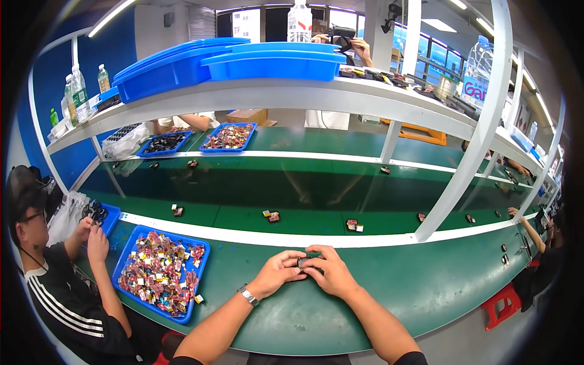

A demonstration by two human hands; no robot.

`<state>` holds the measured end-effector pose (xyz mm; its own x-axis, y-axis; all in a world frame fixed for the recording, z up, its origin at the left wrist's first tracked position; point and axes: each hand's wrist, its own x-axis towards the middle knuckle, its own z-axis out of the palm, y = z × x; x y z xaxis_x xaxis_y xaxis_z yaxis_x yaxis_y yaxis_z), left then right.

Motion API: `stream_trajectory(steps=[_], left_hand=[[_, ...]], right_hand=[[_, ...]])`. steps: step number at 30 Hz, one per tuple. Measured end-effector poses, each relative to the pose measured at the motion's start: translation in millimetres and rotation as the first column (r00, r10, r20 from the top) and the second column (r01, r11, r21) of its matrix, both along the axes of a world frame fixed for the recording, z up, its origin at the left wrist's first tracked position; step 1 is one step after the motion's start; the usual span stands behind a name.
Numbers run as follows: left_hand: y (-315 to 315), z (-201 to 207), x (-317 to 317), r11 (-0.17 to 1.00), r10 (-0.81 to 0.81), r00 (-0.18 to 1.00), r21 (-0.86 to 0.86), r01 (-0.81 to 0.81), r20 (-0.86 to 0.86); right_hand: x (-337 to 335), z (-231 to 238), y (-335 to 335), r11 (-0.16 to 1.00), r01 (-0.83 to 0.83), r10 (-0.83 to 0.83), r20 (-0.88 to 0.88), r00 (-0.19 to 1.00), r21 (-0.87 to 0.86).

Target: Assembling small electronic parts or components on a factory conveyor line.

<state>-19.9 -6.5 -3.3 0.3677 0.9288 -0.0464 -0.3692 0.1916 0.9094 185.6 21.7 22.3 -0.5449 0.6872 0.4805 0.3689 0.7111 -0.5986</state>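
Observation:
Over the green bench top [286,316], my left hand [278,274] and my right hand [331,272] meet with fingers closed around a small dark part [301,263]. Fingers cover most of it, so its exact kind does not show. A metal-banded watch sits on my left wrist. To the left of my hands stands a blue tray [204,267] heaped with small reddish-brown pieces [158,274] bearing white and yellow squares.
Beyond a white rail [243,236], small assemblies [274,216] lie spaced along a green strip. A person [67,274] at my left handles a black part. Blue trays [274,62] and bottles stand on the overhead shelf. A white post [450,188] rises at right.

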Motion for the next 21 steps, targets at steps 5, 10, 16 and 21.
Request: stream_trajectory(steps=[5,10,16,21], left_hand=[[-1.4,0.0,1.2,0.996,-0.032,0.999,0.08,0.035,-0.03],[-1.6,2.2,3.8,1.0,-0.005,1.0,0.027,0.006,-0.011],[-3.1,6.6,5.6,1.0,0.012,0.999,0.025,-0.011,-0.048],[-0.9,-0.2,2.3,1.0,0.008,1.0,0.022,-0.007,-0.021]], right_hand=[[-4.0,0.6,-4.3,0.999,0.047,-0.047,0.001,0.999,-0.025],[-1.9,1.8,-4.4,0.998,0.027,-0.027,0.004,1.0,-0.049],[-1.9,-2.4,-3.9,1.0,0.018,-0.018,-0.041,0.999,-0.013],[-11.6,-7.5,-9.7,0.994,0.093,-0.098,-0.097,0.99,-0.056]])
